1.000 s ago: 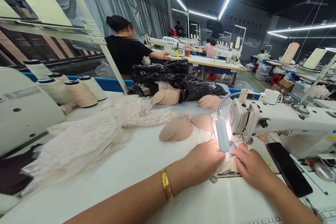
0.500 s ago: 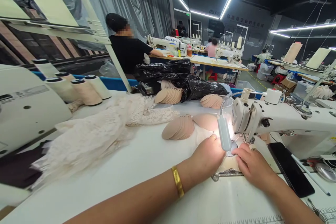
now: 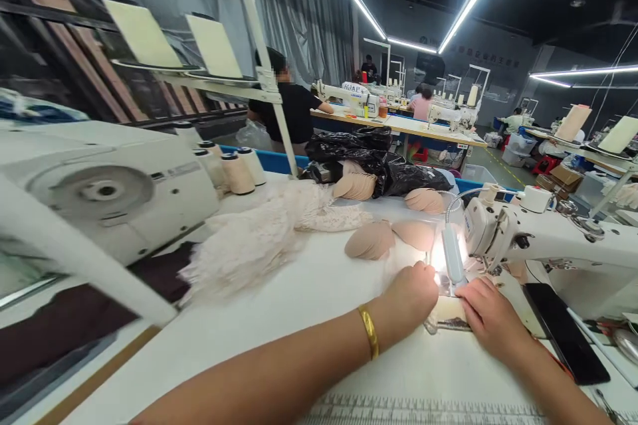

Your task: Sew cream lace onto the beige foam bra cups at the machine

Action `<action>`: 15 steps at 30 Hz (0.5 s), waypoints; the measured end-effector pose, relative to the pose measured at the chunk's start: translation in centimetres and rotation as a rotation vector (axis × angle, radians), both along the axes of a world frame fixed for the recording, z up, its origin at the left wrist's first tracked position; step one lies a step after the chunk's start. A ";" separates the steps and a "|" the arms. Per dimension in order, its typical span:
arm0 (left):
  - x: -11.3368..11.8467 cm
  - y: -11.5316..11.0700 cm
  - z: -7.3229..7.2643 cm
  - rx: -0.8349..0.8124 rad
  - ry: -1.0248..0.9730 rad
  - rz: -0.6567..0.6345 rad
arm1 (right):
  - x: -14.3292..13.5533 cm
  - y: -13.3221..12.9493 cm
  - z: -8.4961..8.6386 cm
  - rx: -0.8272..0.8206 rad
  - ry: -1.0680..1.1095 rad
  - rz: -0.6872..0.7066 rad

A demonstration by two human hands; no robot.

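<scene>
A: How does the cloth point(image 3: 396, 265) look?

B: Pale, thin and soft, almost see-through where it lies against the white tabletop point(image 3: 279, 319). Under the lamp point(image 3: 452, 255) the glare washes it out, so I can't make out any seam

A: Where is it exactly?

B: On the tabletop at the left hand point(image 3: 409, 295), just left of the machine point(image 3: 558, 229) and near the beige cups point(image 3: 369, 241), which lie overlapped in a stack

A: And the hands?

B: The left is curled, its fingertips turned away, so I can't tell whether it grips the cloth. The right hand point(image 3: 493, 315) is loosely open beside the lamp, palm down, thumb apart from the fingers

A: Any containers?

B: A black bag point(image 3: 413, 174), crumpled and glossy, lies behind the cups; its contents are hidden. A clear bag point(image 3: 254, 136) hangs slack by the far worker. Across the room, cloudy bins point(image 3: 521, 145) stand near an open carton point(image 3: 565, 176), too small to show what either holds
</scene>
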State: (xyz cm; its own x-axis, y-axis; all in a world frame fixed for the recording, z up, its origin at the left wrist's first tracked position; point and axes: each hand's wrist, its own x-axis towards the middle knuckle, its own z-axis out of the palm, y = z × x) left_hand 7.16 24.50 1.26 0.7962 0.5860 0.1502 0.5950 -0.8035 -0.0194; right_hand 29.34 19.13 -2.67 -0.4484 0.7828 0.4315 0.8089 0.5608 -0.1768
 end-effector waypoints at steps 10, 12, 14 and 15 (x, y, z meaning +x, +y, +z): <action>-14.8 -12.6 7.9 -0.715 -0.210 0.075 | -8.3 -4.9 2.7 0.025 -0.018 0.390; -17.4 -14.6 7.6 -0.877 -0.242 0.159 | -8.8 -8.4 3.0 -0.202 0.100 0.478; -19.1 -16.5 6.5 -0.991 -0.215 0.226 | -9.0 -11.8 1.7 -0.436 0.175 0.498; -19.5 -17.2 5.8 -1.018 -0.186 0.255 | -9.1 -13.1 0.2 -0.495 0.181 0.495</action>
